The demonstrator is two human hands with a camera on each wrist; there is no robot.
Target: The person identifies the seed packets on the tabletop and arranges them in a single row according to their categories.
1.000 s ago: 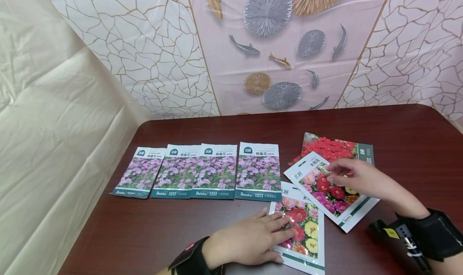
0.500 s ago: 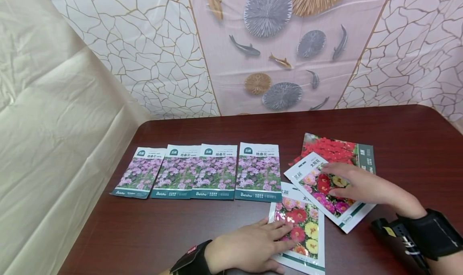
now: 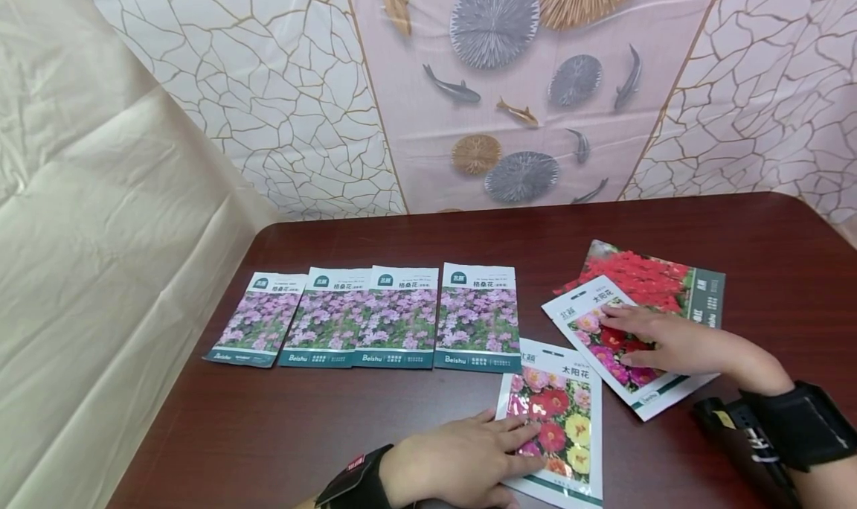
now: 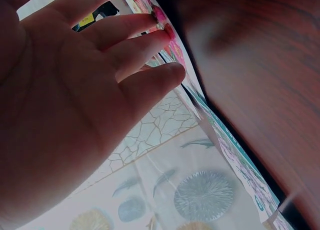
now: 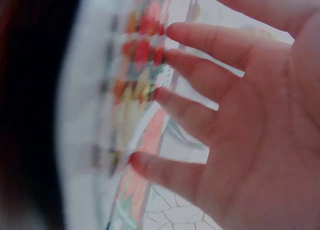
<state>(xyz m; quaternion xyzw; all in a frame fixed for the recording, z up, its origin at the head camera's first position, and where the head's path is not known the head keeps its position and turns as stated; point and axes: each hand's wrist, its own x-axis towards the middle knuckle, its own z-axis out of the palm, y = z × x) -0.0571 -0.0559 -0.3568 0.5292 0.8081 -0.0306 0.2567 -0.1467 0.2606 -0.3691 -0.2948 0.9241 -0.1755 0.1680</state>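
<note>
My left hand (image 3: 462, 457) lies with fingers spread on a seed packet (image 3: 579, 420) showing red, pink and yellow flowers, near the front of the table. In the left wrist view, its fingertips (image 4: 172, 72) rest against that packet's face. To the right, my right hand (image 3: 676, 345) has its extended fingers on a matching seed packet (image 3: 612, 364), which lies slanted. The right wrist view shows those fingertips (image 5: 137, 160) touching the printed front. Partly beneath the slanted packet is a red-flower seed packet (image 3: 643, 278) with a dark green side strip.
Several purple-flower seed packets (image 3: 478, 323) form a row on the left and centre of the dark wooden table (image 3: 301, 420); the two in the middle meet edge to edge. A patterned cloth (image 3: 522, 107) hangs behind the table, and a cream cloth (image 3: 120, 234) at the left.
My right hand has come down onto the slanted packet, and this packet and the red-flower one have slid right together. The left hand stays on its packet, nearly still.
</note>
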